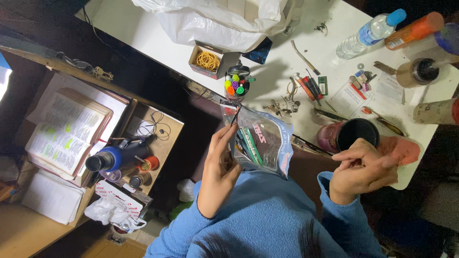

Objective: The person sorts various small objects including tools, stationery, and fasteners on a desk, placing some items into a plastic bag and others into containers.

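My left hand [218, 168] is raised in front of my chest and grips a clear zip bag [265, 141] by its left edge. The bag holds several pens and a green-and-white packet, and a thin dark stick [236, 113] pokes up from its top corner. My right hand [362, 169] hovers at the near edge of the white table [143, 28]. Its fingers are curled together with the forefinger pointing left, and I see nothing in it. It is just below a dark-red cup [351, 134] with a black inside. Both sleeves are blue.
On the table are a white plastic sack [215, 19], a small box of rubber bands [207, 60], a pot of coloured markers [236, 85], a water bottle [370, 32], an orange bottle [413, 30], a tape roll [420, 71], and scattered small tools. A lower desk at left holds an open book [67, 131] and a blue flask [112, 158].
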